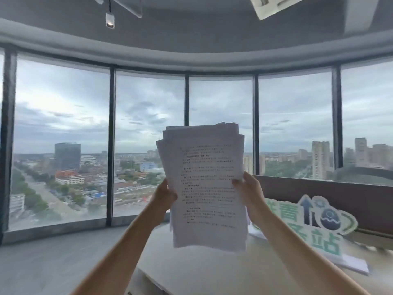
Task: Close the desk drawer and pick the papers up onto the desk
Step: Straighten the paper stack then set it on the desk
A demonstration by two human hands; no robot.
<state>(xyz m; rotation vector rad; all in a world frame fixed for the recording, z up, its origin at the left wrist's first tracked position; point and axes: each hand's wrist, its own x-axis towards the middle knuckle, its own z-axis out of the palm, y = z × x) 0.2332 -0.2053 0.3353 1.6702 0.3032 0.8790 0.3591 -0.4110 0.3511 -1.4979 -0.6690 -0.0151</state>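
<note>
Head view. A stack of printed papers (pixel 205 184), sheets unevenly fanned, is held upright in mid-air above the pale counter (pixel 191 271). The left hand (pixel 164 195) grips the stack's 9 o'clock edge; the right hand (pixel 247 188) grips its 3 o'clock edge. At 4 o'clock of the papers a green-and-white cut-out sign (pixel 312 224) stands on the counter. The stack hides part of the curved window wall (pixel 148 128) behind it.

You have the loose stack of white printed paper sheets (pixel 207 184) upright in the air above the pale desk top (pixel 191 271). The sheets' edges are uneven and fanned. No drawer shows.
</note>
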